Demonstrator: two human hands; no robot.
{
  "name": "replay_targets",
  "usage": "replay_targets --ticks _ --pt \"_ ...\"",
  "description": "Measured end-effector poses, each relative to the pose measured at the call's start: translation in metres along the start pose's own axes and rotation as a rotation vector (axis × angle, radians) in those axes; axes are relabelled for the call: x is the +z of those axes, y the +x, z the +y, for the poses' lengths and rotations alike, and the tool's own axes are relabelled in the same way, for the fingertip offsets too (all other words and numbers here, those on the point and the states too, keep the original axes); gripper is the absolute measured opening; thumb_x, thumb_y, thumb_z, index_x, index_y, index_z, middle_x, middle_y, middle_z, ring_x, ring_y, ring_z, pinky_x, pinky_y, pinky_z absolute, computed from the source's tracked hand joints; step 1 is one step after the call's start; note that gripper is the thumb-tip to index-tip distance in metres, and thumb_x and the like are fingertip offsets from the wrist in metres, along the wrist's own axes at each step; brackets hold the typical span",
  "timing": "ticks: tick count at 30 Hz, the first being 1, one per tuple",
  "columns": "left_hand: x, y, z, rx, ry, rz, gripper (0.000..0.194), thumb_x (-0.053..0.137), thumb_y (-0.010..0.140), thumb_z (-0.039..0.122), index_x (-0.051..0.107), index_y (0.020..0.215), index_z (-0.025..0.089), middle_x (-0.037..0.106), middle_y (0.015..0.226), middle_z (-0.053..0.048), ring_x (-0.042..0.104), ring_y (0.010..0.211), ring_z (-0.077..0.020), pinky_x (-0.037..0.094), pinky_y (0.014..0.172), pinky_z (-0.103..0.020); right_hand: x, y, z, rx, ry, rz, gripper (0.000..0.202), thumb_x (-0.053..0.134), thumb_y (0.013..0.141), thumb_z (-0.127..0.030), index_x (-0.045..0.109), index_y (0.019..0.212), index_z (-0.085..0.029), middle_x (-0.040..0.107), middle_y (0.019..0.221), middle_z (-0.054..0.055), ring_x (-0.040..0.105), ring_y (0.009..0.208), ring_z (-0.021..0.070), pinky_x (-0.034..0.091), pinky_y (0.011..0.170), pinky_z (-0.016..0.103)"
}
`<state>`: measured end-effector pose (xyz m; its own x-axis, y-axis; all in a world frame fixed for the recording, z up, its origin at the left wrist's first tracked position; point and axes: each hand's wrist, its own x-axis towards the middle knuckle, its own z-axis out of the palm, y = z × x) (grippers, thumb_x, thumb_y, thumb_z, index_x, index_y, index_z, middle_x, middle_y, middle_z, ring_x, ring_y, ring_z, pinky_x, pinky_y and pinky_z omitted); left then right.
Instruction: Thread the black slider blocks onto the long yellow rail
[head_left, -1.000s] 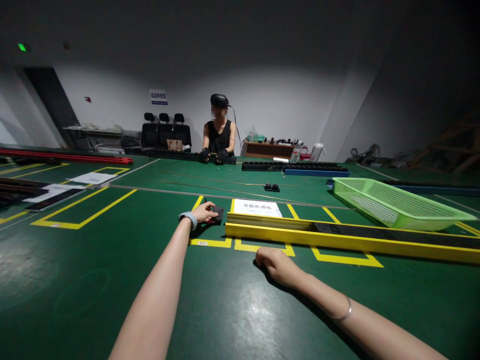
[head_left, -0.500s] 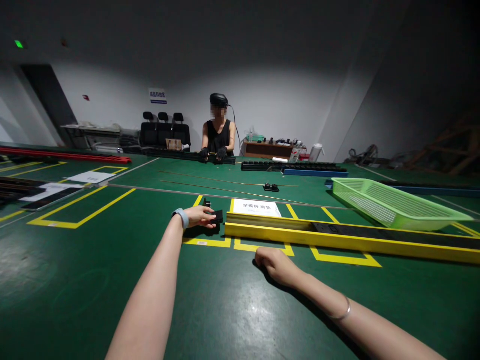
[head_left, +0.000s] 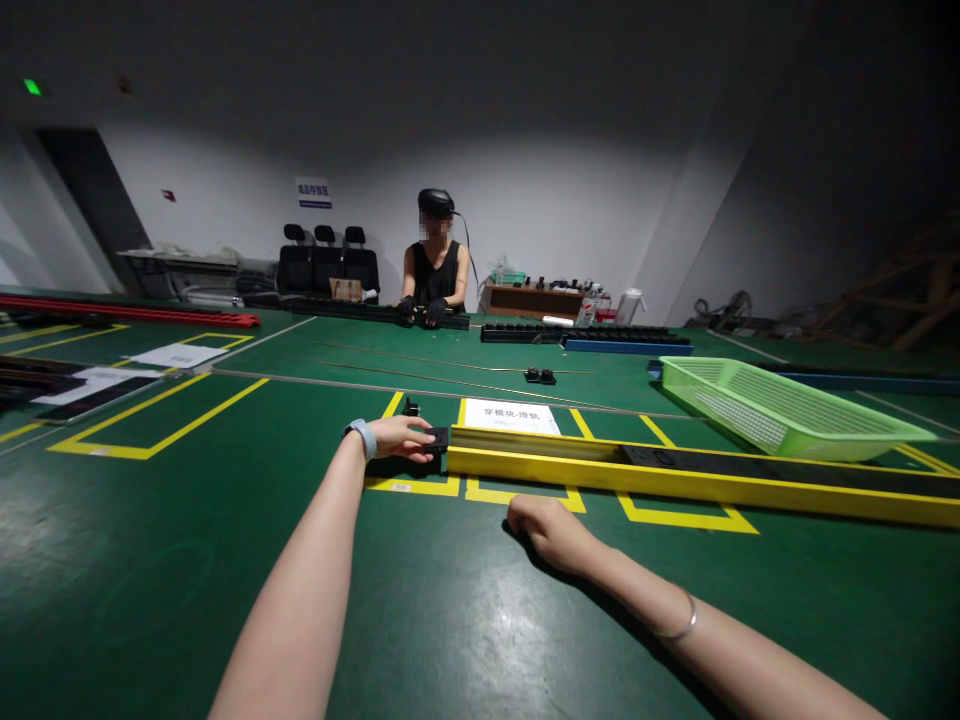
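Note:
My left hand grips a small black module block between thumb and fingers. The block lies flat against the open left end of a long yellow rail; I cannot tell whether it has entered the channel. Farther right in that rail sit several black pieces. Just behind my left hand stands another small black part. On the table in front of the rail rests my right hand, curled into a fist, with nothing visible in it and apart from the rail.
Behind the rail lie a printed white sheet and small black parts. A light green basket stands at the right. Thin rods cross the table. Opposite, a person in black gloves handles dark rails.
The black block has turned flatter and come up to the rail's left end, with my left hand moving along slightly. My right hand keeps its place.

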<state>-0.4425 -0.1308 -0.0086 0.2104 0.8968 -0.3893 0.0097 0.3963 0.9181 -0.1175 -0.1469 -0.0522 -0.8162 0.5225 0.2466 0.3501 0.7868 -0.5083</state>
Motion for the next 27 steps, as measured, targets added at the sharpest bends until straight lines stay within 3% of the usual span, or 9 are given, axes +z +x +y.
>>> replay_targets --ticks 27 --pt "-0.005 0.0089 -0.0047 0.06 0.051 -0.023 0.06 0.077 0.062 0.03 0.051 0.113 0.014 0.065 0.088 -0.008 0.063 0.068 -0.0131 0.05 0.076 -0.031 0.0008 0.0 -0.0003 0.01 0.013 -0.005 0.024 0.038 0.067 0.001 0.053 0.07 -0.018 0.058 0.07 0.0 0.052 0.066 0.0121 0.036 0.064 0.02"
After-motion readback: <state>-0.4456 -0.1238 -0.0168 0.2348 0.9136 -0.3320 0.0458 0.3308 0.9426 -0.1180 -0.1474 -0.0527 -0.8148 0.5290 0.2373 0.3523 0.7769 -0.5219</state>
